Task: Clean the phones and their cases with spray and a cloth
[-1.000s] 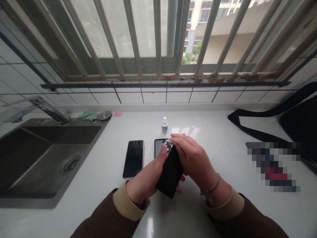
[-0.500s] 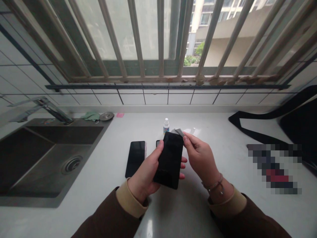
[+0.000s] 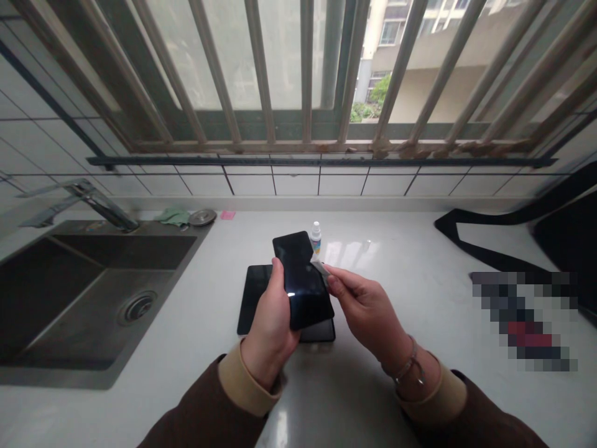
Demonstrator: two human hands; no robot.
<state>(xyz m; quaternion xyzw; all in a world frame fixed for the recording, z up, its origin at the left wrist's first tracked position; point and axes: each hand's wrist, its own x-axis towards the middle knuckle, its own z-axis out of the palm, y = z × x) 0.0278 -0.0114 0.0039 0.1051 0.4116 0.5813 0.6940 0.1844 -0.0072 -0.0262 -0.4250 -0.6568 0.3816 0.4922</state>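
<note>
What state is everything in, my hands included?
Left hand: gripping the upper phone
Right hand: pinching the cloth
Upper phone: held tilted, screen dark
Cloth: bunched between fingertips, at the upper phone's edge
Left phone: flat, dark side up
Lower device: lying flat, mostly hidden
Bottle: upright
Tap: no flow visible
Rag: crumpled
Window: barred, open or shut unclear

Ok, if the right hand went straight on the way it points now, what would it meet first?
Most likely the phone held in the left hand: the right hand points at its right edge, and the cloth it pinches overlaps that edge in the picture, though depth is unclear.
</note>
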